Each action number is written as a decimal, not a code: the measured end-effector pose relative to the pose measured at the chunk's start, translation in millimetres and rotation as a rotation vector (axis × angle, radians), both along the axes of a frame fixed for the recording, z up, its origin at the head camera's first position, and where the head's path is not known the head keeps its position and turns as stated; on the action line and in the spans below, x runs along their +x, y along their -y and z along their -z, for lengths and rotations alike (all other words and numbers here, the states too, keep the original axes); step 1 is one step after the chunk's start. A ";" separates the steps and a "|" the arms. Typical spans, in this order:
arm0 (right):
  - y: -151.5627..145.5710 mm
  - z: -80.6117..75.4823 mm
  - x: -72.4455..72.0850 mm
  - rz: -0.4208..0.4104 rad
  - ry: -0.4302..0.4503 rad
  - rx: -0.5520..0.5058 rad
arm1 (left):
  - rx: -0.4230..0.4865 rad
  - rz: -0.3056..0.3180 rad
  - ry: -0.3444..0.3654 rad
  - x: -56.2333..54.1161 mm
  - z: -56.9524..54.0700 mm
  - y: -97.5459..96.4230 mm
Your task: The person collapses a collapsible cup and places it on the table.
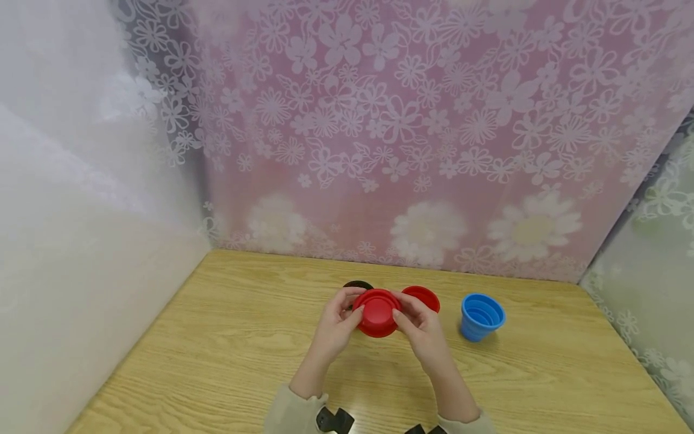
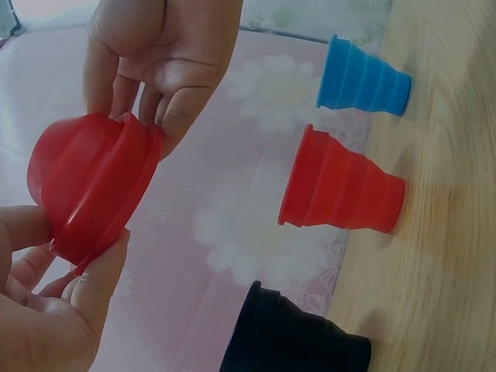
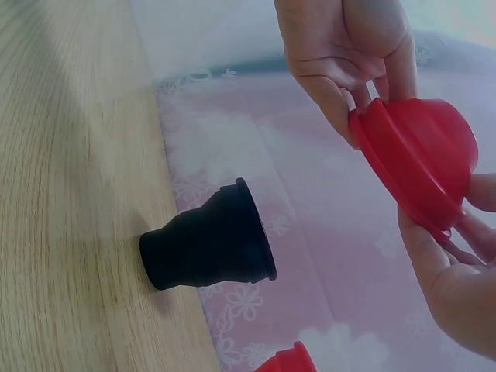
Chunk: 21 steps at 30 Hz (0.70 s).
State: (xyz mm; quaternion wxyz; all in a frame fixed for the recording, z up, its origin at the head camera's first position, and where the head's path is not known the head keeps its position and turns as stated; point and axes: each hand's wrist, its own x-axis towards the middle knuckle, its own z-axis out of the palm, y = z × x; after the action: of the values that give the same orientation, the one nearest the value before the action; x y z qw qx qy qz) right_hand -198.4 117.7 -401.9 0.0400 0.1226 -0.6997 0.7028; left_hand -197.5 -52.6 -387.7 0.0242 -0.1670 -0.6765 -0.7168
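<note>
Between both hands is a red collapsible cup (image 1: 376, 310), raised above the table and partly folded down, with one round side facing the head camera. My left hand (image 1: 333, 325) pinches its left edge between thumb and fingers. On the opposite edge, my right hand (image 1: 427, 337) pinches it the same way. Behind the hands stand a black collapsible cup (image 3: 209, 240), mostly hidden in the head view, and a second red collapsible cup (image 2: 341, 182). Both are upright and extended. To the right of my right hand, a blue collapsible cup (image 1: 481, 319) also stands upright and extended.
The cups stand on a light wood-grain table (image 1: 228, 355). A pink flowered sheet (image 1: 379, 150) hangs along the back edge, with a whitish sheet (image 1: 97, 229) on the left and a pale flowered one (image 1: 650, 259) on the right.
</note>
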 end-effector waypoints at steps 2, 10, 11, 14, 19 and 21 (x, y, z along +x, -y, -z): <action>1.2 0.5 -0.5 0.025 0.002 0.014 | -0.010 0.004 -0.001 -0.3 1.3 -0.1; 2.9 -0.4 -1.5 0.122 0.038 0.020 | 0.067 0.114 0.037 -10.6 18.0 1.5; 2.9 -0.4 -1.7 0.131 0.039 0.021 | 0.072 0.124 0.035 -11.2 19.2 1.6; 3.0 0.1 -2.1 0.147 0.042 0.022 | 0.084 0.137 0.031 -12.1 21.3 1.5; 3.8 1.9 -2.6 0.138 0.053 0.016 | 0.094 0.129 0.018 -11.4 21.4 -0.5; 4.3 2.6 -2.6 0.128 0.057 0.014 | 0.087 0.112 0.007 -11.2 21.6 -1.7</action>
State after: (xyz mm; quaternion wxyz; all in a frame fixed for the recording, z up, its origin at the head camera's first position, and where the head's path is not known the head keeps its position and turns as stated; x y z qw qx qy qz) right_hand -201.0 113.4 -404.5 0.0642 0.0578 -0.7119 0.6970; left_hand -208.7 -50.9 -409.2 -0.0112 -0.2010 -0.6345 -0.7462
